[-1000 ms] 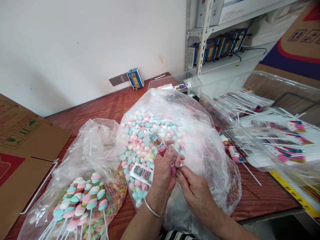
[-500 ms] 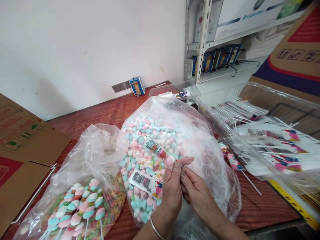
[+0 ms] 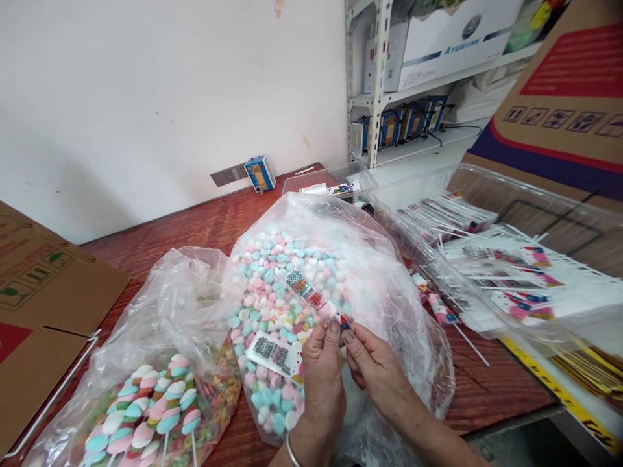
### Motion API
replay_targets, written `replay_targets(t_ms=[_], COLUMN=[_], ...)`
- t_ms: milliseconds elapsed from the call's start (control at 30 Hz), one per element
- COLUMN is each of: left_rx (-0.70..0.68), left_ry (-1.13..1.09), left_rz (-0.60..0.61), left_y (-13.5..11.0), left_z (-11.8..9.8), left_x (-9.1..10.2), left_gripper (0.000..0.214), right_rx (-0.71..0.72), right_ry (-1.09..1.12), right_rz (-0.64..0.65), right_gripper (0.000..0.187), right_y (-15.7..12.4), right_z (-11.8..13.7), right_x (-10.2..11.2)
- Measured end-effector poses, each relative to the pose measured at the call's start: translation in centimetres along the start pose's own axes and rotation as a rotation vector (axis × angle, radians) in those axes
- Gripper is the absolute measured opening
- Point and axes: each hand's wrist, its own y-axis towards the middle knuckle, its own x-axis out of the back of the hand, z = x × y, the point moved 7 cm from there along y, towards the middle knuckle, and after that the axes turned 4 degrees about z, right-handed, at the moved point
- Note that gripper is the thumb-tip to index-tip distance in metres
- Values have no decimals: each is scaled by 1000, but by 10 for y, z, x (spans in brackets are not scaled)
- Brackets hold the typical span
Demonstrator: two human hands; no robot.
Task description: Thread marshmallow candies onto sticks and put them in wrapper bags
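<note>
My left hand (image 3: 324,373) and my right hand (image 3: 377,363) meet over a large clear bag of pastel marshmallows (image 3: 265,285). Both pinch the lower end of a printed candy wrapper (image 3: 307,290), thumbs side by side on its red and blue tip. Something pink shows inside it; the rest of its contents is hard to make out. A second printed wrapper (image 3: 272,353) lies over the marshmallows, its right end passing behind my left hand; whether that hand touches it I cannot tell. Marshmallow skewers (image 3: 165,402) on white sticks rest on another clear bag at left.
Gummy rings (image 3: 221,395) fill the left bag. A clear plastic bin (image 3: 423,259) of printed wrappers and white sticks stands at right, a wrapped candy stick (image 3: 440,308) beside it. Cardboard boxes (image 3: 58,305) flank the table. A blue device (image 3: 260,174) leans by the wall; shelving (image 3: 379,84) stands behind.
The camera view has shifted slightly. Both hands have drawn closer around the wrapper's end, and my right fingers, stretched out before, are now curled in. The colored tip now shows between the thumbs.
</note>
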Motion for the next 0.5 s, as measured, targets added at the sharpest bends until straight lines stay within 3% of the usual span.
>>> replay_targets(t_ms=[133,333,433,500], left_rx=[-47,-100,-108,-68], left_ry=[101,457,531,439], left_rz=[0,39,24,37], left_y=[1,-2,-4,-6], left_z=[2,-3,-6,-7], left_x=[5,9,8,4], left_gripper=[22,32,34,33], right_rx=[97,195,309,379], right_ry=[-187,-455,-548,-568], right_rz=[-139,-374,-352,-311], right_gripper=[28,28,18,16], right_y=[-2,-5,-5,-6], right_z=[12,19,24,26], right_x=[8,25,24,22])
